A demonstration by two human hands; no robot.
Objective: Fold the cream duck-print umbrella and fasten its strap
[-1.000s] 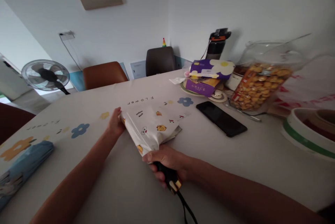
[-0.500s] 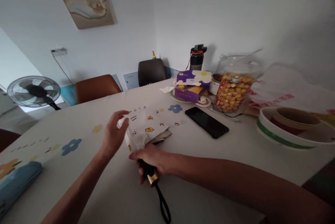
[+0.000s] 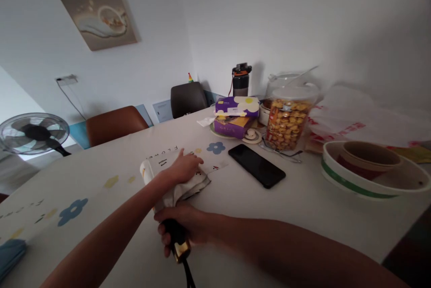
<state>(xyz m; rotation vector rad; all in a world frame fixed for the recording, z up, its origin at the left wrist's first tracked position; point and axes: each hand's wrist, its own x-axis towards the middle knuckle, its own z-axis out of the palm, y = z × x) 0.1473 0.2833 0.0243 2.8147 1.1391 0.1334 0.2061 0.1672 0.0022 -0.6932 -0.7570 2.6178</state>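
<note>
A folded umbrella with white printed cloth (image 3: 158,167) lies over the table, its black handle (image 3: 175,232) with a gold end cap and a black wrist strap pointing toward me. My right hand (image 3: 185,218) is wrapped round the top of the handle, where it meets the cloth. Across the umbrella, my left hand (image 3: 184,167) rests on the cloth with its thumb apart and its fingers toward the right; the fingertips are partly hidden. The loose cloth edge sticks out to the right beneath that hand.
A black phone (image 3: 256,165) lies right of the umbrella. Behind it are purple boxes (image 3: 232,126), a bottle (image 3: 240,80) and a snack jar (image 3: 288,119). Tape rolls (image 3: 363,184) stand at right. Blue folded cloth (image 3: 10,254) is at the left edge.
My left hand has moved right, from beside the umbrella onto its cloth. My right hand still holds the handle. The view has shifted slightly, so the surroundings appear further left.
</note>
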